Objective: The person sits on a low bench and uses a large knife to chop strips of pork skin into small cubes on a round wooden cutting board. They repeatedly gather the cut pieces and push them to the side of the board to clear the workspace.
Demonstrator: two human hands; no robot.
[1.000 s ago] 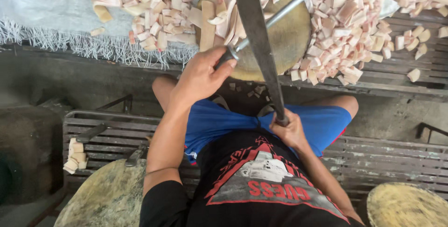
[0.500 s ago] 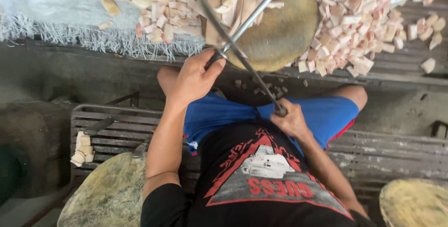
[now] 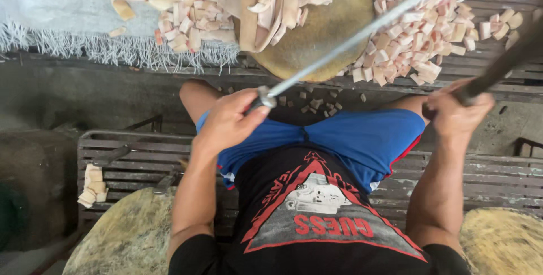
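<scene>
Gripping: both hands are closed, each round a tool of its own.
Left hand (image 3: pixel 229 123): fist shut on the near end of a grey metal rod (image 3: pixel 362 31), held over the lap, above the left thigh.
Metal rod: slants up and to the right from that fist, crossing in front of the round chopping block (image 3: pixel 334 31) and over the cut pieces, its far end near the upper right corner.
Right hand (image 3: pixel 455 114): closed round a dark handle (image 3: pixel 500 65), raised beside the right knee, well apart from the left hand.
Dark handle: runs up and right out of the fist towards the picture's edge; blurred, so its far end and any blade cannot be told.
Lap: blue shorts (image 3: pixel 350 136) and a black shirt with a red triangle print, seen from above; the person sits on a slatted bench (image 3: pixel 130 159).
Chopping block: yellowish, round, just beyond the knees, with pale strips lying on its far half.
Cut pieces (image 3: pixel 418 31): heaps of pale pinkish chunks on the worktop, to the left and right of the block; a few crumbs lie below it.
Fringed cloth (image 3: pixel 51 9): grey, at far left, under part of the left heap.
Small stack (image 3: pixel 92 185): a few pale pieces on the bench at left.
</scene>
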